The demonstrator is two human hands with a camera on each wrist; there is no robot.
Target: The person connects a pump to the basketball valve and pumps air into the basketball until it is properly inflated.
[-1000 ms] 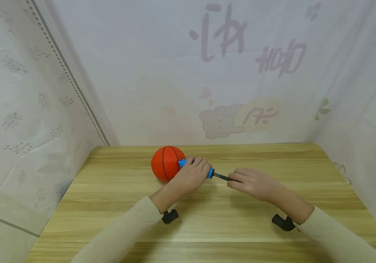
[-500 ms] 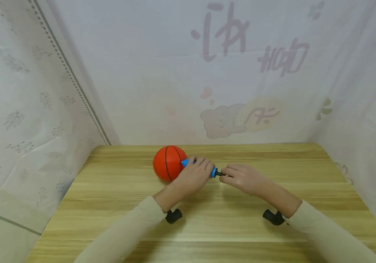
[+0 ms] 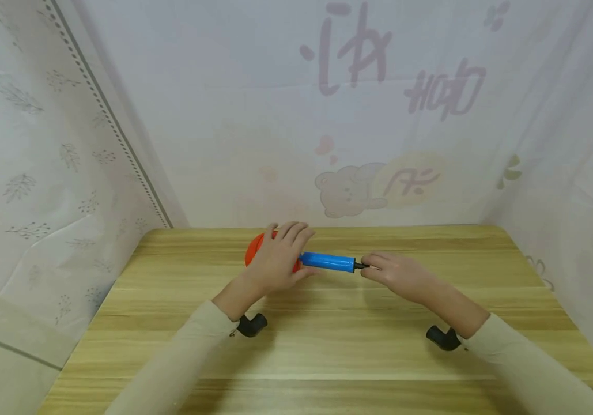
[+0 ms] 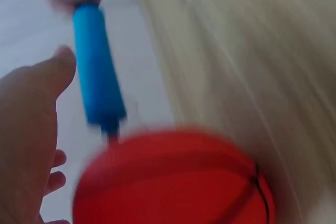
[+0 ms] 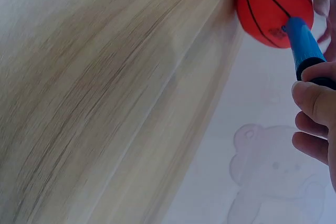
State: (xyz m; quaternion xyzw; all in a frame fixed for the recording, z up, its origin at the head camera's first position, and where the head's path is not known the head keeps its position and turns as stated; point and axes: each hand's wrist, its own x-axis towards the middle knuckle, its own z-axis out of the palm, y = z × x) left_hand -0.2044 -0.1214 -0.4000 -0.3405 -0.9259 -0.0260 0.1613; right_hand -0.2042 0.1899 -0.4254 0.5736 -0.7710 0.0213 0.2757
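A red toy basketball with black lines lies on the wooden table, partly hidden behind my left hand. That hand hovers at the ball with fingers spread and fairly straight; in the left wrist view its thumb stands apart from the blue hand pump. The blue hand pump runs sideways from the ball, its nozzle end at the ball's surface. At the pump's other end my right hand pinches the black handle, with a short stretch of dark rod showing. In the right wrist view the thumb and fingers curl round the handle.
The light wooden table ends at a pale printed curtain behind it, and more curtain hangs at the left. Dark wrist mounts stick out under both wrists.
My left hand has let go of the pump barrel and moved left over the ball, its fingers spreading. My right hand first pushed the handle left, then came back right.
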